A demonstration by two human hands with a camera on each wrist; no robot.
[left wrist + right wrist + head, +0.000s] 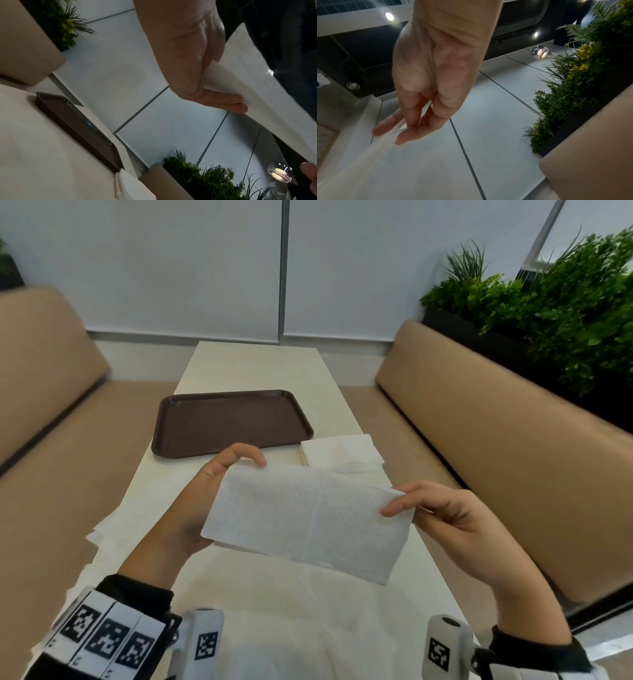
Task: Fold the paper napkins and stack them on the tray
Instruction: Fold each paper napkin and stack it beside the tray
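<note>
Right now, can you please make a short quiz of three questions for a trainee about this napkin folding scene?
1. True or false: folded napkins already lie on the brown tray.
2. Which hands hold the napkin in the air? A) left only B) right only C) both
3. Fill in: the pile of napkins lies on the table to the ____ of the tray.

Key:
1. False; the tray holds nothing.
2. C; the left hand grips one end and the right hand pinches the other.
3. right
</note>
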